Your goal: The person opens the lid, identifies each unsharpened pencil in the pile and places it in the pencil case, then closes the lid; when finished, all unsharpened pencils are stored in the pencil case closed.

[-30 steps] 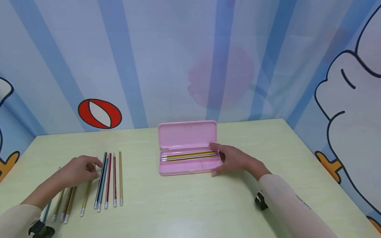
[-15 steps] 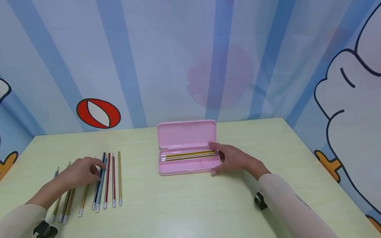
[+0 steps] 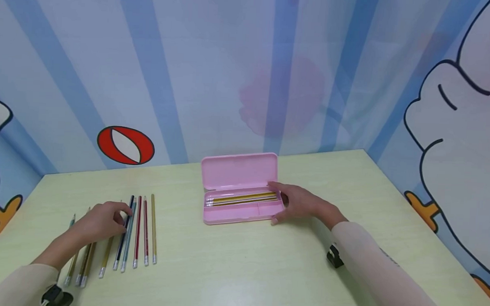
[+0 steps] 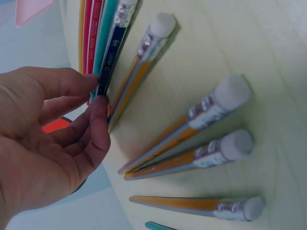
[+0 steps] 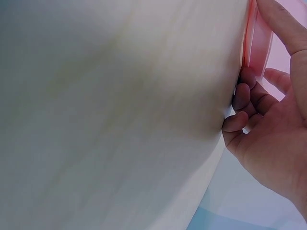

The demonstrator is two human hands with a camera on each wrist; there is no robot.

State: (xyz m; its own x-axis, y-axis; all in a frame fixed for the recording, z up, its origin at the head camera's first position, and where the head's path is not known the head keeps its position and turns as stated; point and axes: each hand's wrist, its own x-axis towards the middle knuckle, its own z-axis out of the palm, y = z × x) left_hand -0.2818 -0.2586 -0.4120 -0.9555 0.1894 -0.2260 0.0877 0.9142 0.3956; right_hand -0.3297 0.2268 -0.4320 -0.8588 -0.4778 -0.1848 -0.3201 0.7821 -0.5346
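My left hand (image 3: pixel 102 220) pinches a dark blue pencil (image 4: pixel 111 53) between thumb and fingertips, among a row of pencils lying on the table. Right beside it lie a teal pencil (image 3: pixel 129 239), two red pencils and a yellow pencil (image 3: pixel 154 231); a gold-striped pencil (image 3: pixel 106 258) is on its other side. A pink pencil case (image 3: pixel 231 217) stands with its lid (image 3: pixel 240 171) raised, and a few striped pencils (image 3: pixel 241 199) lie in its long rear compartment. Gripping the case's right end, my right hand (image 3: pixel 302 202) has its thumb at the front corner; some fingertips are hidden in the head view.
More yellow-striped pencils (image 4: pixel 211 155) and a teal one (image 3: pixel 73 220) lie under and left of my left forearm. The pale wooden table (image 3: pixel 241 270) ends at a printed curtain (image 3: pixel 215 80) behind. Dark wrist cameras sit on both sleeves.
My left hand first moved slightly right over the pencils, then back left. The dark blue pencil has shifted left, apart from the teal one. My right hand stays on the case.
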